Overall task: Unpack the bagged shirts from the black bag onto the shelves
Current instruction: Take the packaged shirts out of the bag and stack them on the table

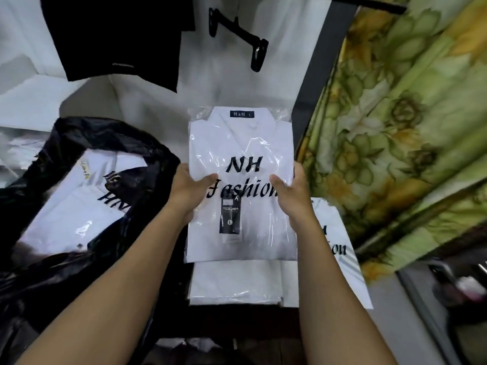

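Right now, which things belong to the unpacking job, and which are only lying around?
Job: bagged shirt in left hand and right hand; black bag with more shirts; shirt stack.
Not job: black hanger; dark garment; floral curtain.

A single wide-angle view from the person's head looks steeply down and forward, close over both bare forearms, which enter from the bottom edge. It sits near enough that a clear-wrapped folded white shirt (241,185) fills the frame's centre. Edges bend: a crumpled black plastic bag (87,143) at left, a green floral curtain (400,127) at right.
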